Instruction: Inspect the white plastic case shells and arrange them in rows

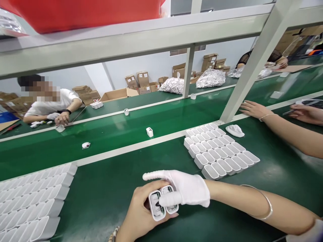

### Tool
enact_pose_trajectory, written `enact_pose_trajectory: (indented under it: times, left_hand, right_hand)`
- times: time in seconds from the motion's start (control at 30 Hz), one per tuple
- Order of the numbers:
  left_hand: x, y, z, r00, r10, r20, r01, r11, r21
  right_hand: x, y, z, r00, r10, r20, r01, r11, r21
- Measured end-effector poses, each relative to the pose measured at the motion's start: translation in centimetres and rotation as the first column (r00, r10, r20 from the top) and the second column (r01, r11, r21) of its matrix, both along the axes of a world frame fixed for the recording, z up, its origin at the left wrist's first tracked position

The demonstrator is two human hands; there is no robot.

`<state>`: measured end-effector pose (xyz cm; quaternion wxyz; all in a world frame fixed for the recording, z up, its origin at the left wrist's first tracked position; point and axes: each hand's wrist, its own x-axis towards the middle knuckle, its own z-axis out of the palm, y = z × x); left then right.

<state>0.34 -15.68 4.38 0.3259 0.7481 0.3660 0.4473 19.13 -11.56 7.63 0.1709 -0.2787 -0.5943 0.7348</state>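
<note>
The green bench [106, 191] carries white cases [219, 152] in two blocks — plus a small white cloth item [235, 130].

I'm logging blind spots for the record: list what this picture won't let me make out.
All in the head view:
- Part of the insides of the two white cases: covered by the gloved right hand.
- Much of the left hand's fingers: behind the cases.
- Rest of the left block of housings: cut off by the picture edges.
- Print on the cardboard boxes: too small.
</note>
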Motion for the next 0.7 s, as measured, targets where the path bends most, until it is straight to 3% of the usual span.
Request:
enact_pose_trajectory:
  times: [0.17,0.3,0.43,0.57,0.63,0.7]
  left_hand:
    - [0.5,0.0,0.6,0.992,-0.072,0.103,0.079,0.995,-0.060]
    - [0.5,0.0,0.8,0.989,-0.033,0.145,0.046,0.995,-0.085]
    - [-0.1,0.4,0.4,0.994,0.079,0.072,-0.072,0.993,-0.096]
    - [-1.5,2.2,-0.9,0.966,0.258,-0.008,-0.254,0.946,-0.202]
    - [-2.0,4.3,-1.5,0.940,0.339,-0.031,-0.334,0.899,-0.283]
    - [-2.0,7.3,-1.9,0.927,0.368,-0.074,-0.373,0.883,-0.286]
  right_hand:
    - [0.9,-0.4,1.5,0.986,-0.034,0.165,0.014,0.993,0.121]
    - [1.6,-1.3,2.5,0.946,-0.101,0.307,0.002,0.953,0.304]
    - [1.0,-1.7,2.0,0.844,-0.246,0.477,-0.050,0.849,0.526]
    - [-0.1,-2.0,0.2,0.642,-0.452,0.619,-0.144,0.722,0.677]
    - [0.5,-2.2,-0.5,0.685,-0.460,0.565,-0.170,0.653,0.738]
    - [2.6,-2.1,-0.7,0.826,-0.409,0.388,-0.083,0.592,0.802]
